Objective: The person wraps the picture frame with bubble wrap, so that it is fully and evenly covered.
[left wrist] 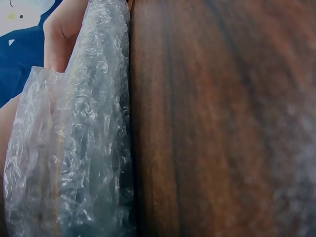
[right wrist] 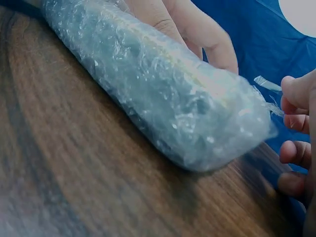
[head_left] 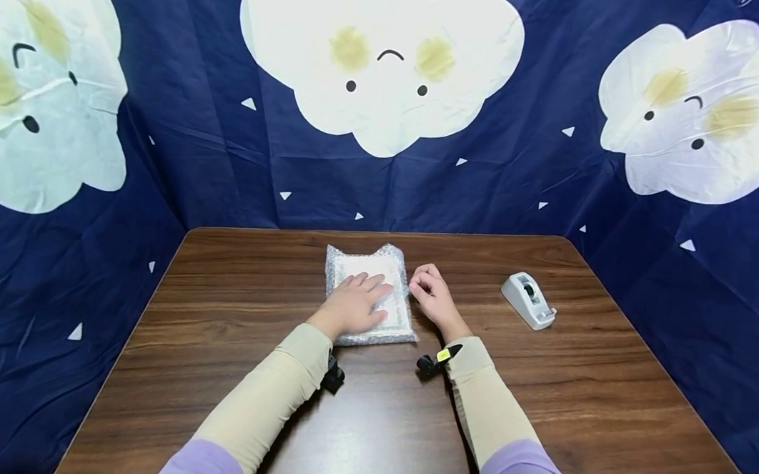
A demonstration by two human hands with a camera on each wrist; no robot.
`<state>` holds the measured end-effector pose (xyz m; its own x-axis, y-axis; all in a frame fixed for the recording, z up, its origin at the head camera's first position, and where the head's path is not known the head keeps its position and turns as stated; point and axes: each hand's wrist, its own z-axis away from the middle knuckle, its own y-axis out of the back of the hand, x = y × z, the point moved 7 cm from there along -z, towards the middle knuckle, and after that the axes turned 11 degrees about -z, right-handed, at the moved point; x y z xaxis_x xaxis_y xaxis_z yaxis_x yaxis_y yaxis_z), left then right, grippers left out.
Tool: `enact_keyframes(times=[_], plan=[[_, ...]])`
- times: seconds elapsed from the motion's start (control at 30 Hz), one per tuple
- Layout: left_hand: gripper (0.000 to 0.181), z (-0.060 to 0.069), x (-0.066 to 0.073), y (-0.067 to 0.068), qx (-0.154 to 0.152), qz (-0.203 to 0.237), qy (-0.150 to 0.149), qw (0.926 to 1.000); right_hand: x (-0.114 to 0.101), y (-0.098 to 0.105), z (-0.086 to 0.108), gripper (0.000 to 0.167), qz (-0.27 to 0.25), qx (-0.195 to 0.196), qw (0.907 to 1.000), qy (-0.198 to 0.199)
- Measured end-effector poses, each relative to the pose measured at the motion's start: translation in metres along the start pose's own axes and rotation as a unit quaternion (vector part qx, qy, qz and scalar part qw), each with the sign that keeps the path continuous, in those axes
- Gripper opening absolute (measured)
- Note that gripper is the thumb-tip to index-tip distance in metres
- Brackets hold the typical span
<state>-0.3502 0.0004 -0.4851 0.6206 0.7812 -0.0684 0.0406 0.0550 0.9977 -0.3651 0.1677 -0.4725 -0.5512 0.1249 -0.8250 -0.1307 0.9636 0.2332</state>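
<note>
A flat, pale rectangular item wrapped in bubble wrap (head_left: 396, 324) lies on the table; the wrap blurs what is inside. My left hand (head_left: 358, 306) rests on top of it, palm down with fingers spread. At the package's right edge, my right hand (head_left: 436, 296) has curled fingers, with thumb and forefinger together. In the right wrist view the fingertips of that right hand (right wrist: 298, 118) pinch a thin clear bit at the end of the bubble wrap (right wrist: 197, 113). A small clear strip (right wrist: 267, 83) sticks out there; whether it is tape or wrap I cannot tell.
A white tape dispenser (head_left: 528, 300) stands on the right side of the brown wooden table (head_left: 234, 308). Dark blue curtains with white cloud faces (head_left: 382, 58) hang close behind the table and along both sides.
</note>
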Motion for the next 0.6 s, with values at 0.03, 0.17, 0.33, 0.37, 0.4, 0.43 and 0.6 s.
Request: enact_keyframes(times=[0.03,0.17,0.33,0.37,0.4,0.43,0.6], plan=[[0.064,0.000,0.000,0.001,0.002,-0.001,-0.001,1.0000,0.007,0.000,-0.001,0.014,0.005,0.002,1.0000,-0.001],[0.067,0.000,0.002,0.003,0.007,0.001,0.001,1.0000,0.024,0.001,-0.002,0.014,0.021,0.014,0.9996,-0.015],[0.062,0.002,0.004,0.005,0.004,0.000,-0.005,1.0000,0.026,0.000,-0.003,0.015,0.049,0.013,0.9977,-0.046],[0.060,0.002,0.004,0.005,0.002,-0.001,-0.007,1.0000,0.026,0.000,-0.003,0.016,0.058,0.012,0.9970,-0.051],[0.059,0.003,0.004,0.006,0.000,-0.003,-0.009,1.0000,0.026,0.000,-0.003,0.016,0.063,0.010,0.9963,-0.057],[0.057,0.003,0.005,0.006,0.000,-0.003,-0.011,0.9999,0.026,0.000,-0.003,0.017,0.075,0.007,0.9952,-0.062],[0.054,0.003,0.004,0.004,-0.006,-0.011,-0.014,0.9998,0.025,0.000,-0.002,0.021,0.162,-0.018,0.9823,-0.093]])
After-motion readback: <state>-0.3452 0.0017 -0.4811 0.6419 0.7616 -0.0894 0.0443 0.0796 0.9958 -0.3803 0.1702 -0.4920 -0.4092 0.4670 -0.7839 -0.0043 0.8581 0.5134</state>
